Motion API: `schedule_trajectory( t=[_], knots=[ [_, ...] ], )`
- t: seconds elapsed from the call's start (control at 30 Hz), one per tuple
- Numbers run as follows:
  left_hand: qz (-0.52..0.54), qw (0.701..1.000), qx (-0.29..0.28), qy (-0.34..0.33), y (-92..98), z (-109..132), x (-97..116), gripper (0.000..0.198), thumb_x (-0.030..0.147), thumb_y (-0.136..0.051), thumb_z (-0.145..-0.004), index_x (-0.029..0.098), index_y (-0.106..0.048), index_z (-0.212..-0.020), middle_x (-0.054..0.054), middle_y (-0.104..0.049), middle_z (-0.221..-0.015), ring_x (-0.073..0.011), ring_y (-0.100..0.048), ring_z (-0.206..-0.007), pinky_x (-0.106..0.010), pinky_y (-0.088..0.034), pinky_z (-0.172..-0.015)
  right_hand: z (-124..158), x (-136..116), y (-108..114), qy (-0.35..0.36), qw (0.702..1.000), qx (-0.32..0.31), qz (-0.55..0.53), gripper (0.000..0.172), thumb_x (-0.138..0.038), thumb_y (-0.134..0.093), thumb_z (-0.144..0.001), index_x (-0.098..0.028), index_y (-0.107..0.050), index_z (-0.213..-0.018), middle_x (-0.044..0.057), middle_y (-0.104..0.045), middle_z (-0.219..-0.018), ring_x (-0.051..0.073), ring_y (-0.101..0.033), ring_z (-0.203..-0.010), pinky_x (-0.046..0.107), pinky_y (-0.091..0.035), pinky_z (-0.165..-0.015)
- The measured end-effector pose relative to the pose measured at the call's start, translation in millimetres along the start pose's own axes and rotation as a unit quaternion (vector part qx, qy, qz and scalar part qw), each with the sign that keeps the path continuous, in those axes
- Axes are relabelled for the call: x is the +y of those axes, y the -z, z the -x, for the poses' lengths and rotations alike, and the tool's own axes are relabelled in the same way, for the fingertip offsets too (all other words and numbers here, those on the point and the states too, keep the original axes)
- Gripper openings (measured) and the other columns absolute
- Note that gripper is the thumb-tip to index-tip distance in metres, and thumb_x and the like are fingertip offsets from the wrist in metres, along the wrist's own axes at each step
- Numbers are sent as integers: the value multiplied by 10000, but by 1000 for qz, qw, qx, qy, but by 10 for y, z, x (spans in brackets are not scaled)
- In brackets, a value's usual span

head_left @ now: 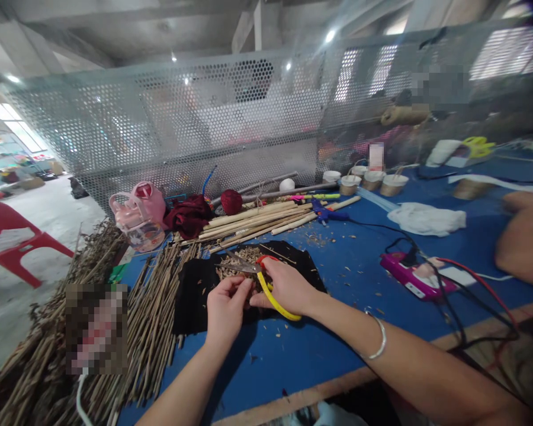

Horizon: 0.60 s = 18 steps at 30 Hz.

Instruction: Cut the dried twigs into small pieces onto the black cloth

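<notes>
My right hand (288,287) is wrapped round a pair of scissors (249,268) with yellow and red handles, its blades pointing left and parted. Close beside it, my left hand (228,305) is closed in a pinch below the blades; what its fingertips hold is too small or hidden to make out. Beneath both hands lies a black cloth (193,296), bearing a pile of short cut stem pieces (225,269). Long thin brown stems (153,319) lie in a heap just left of the cloth.
Behind the cloth are pale sticks (253,219), a blue glue gun (326,212), a dark red yarn ball (231,202) and a pink bag (144,204). A purple power strip (420,278) with cables sits right. Another person's arm (526,242) rests at the blue table's (337,349) right.
</notes>
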<state>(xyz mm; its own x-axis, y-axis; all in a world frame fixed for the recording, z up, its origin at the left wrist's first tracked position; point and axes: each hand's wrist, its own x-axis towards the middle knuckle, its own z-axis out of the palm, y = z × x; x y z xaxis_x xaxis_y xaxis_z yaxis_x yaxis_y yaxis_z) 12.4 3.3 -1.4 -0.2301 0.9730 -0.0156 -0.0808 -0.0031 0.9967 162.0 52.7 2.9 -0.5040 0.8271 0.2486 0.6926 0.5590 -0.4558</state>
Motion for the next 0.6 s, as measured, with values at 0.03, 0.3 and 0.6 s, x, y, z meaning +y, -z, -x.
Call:
schedule_trajectory(
  t=[0.03,0.3,0.6],
  knots=[
    [-4,1000,-1,-3,-4,4,-3,287,374,-681,-645,114,-638,-760,-48,-666,-652,-123,-589,-559,-200,-442,-496,-1,-7,-7,3,1000,6,3,563,-659,-599,-596,-189,-433,-858,44,-559,-804,177,-523,-709,256,-345,-607],
    [18,1000,7,5,-32,41,-5,319,400,-688,-627,121,-604,-757,-24,-655,-629,-84,-519,-452,-190,-416,-422,19,-62,-36,-22,1000,-7,-15,558,-674,-566,-624,-190,-423,-862,29,-566,-739,156,-517,-606,238,-314,-536],
    [-4,1000,28,1,-3,28,-21,316,393,-669,-657,127,-613,-817,-36,-663,-701,-113,-591,-563,-186,-453,-463,2,-7,-42,-52,998,-29,12,541,-706,-536,-628,-201,-476,-811,29,-593,-698,151,-536,-595,227,-291,-529]
  ],
)
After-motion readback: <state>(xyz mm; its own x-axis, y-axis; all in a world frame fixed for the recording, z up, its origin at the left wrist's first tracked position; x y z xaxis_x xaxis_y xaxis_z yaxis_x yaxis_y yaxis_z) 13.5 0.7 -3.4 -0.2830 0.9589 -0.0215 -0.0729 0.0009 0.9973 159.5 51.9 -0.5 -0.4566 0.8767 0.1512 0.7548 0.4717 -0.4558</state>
